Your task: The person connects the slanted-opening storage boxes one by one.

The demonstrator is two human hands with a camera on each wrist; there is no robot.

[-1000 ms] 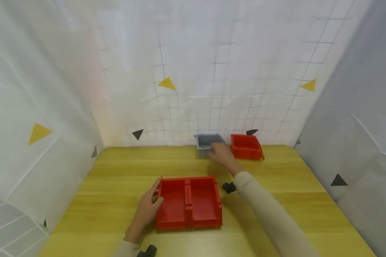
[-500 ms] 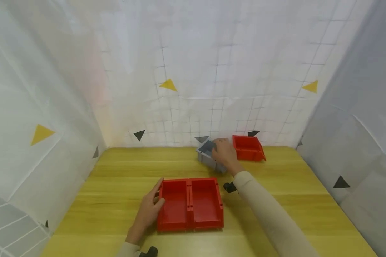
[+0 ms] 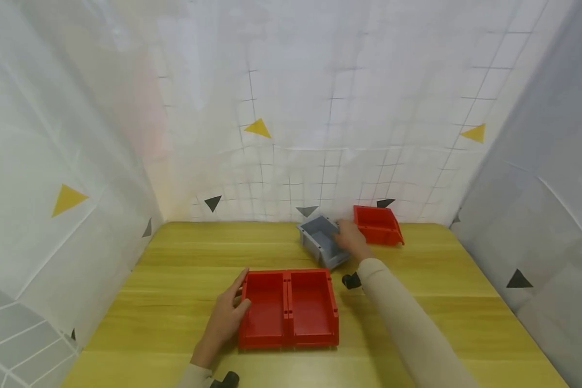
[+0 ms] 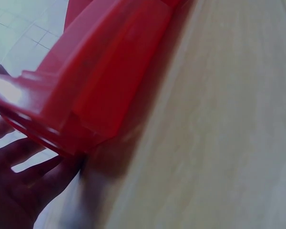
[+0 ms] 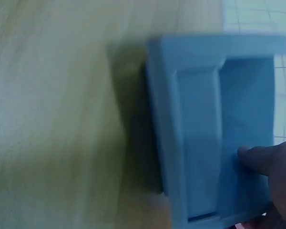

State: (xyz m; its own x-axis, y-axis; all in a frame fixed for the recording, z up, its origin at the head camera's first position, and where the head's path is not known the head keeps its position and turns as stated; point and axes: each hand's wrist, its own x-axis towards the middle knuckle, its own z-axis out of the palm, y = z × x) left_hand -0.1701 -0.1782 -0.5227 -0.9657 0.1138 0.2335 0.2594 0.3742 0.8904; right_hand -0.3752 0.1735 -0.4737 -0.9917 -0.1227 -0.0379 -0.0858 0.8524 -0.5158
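Two red storage bins (image 3: 288,318) stand side by side in the head view, joined or touching along their middle walls. My left hand (image 3: 226,314) rests against the left side of the left bin, fingers fairly straight and spread. In the left wrist view those fingers (image 4: 52,183) touch the red plastic's outer wall. Farther back, a grey storage bin (image 3: 315,245) is turned at an angle. My right hand (image 3: 351,240) grips its right wall, with the thumb (image 5: 257,159) inside the bin and the other fingers mostly hidden behind the wall.
Another red bin (image 3: 378,225) stands at the back of the yellow wood-grain table (image 3: 199,248), just beyond my right hand. White sheeting (image 3: 291,108) with yellow and black triangles encloses the back and sides.
The grey bin has turned from square-on to angled and come nearer, towards the two red bins, along with my right hand. My left hand stays against the red bins.
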